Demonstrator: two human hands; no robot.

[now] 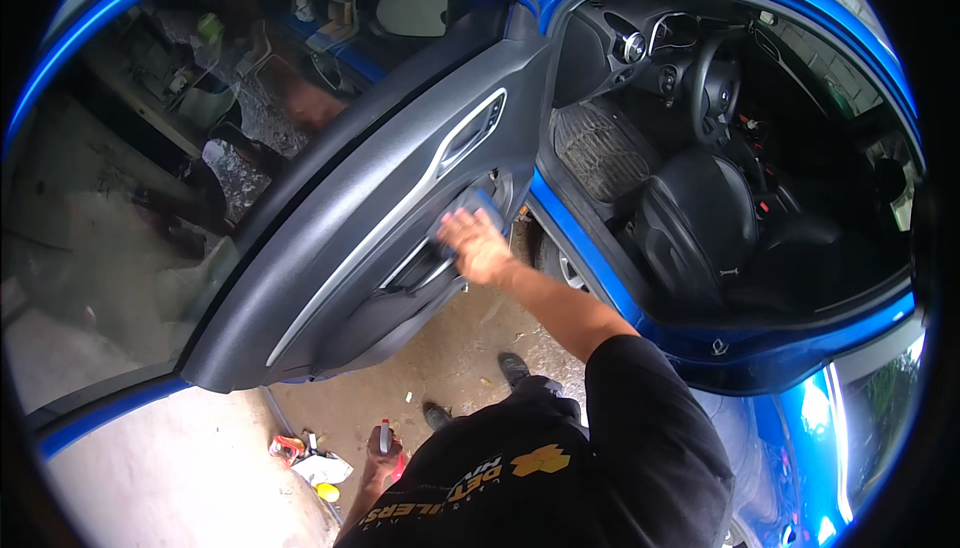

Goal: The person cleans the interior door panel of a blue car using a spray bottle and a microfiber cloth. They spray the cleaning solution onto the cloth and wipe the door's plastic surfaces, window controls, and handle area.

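My right hand point(472, 244) presses a blue cloth point(486, 206) flat against the inner panel of the opened blue car door point(315, 210). The cloth lies below the silver-trimmed door handle point(474, 131), near the panel's hinge end, beside the door pull point(409, 266). Motion blurs the hand a little, and its palm hides part of the cloth. Low at the left, my left hand point(384, 454) is closed around a spray bottle point(385, 437) with a grey and red trigger head; part of the bottle's body shows red below the fingers, and the rest is hidden.
The car's doorway shows a black seat point(701, 218), a steering wheel point(709, 90) and a rubber floor mat point(600, 150). A yellow object point(327, 492) and a red and white package point(286, 449) lie on the floor by a pale wall point(172, 458). The door window point(150, 173) is raised.
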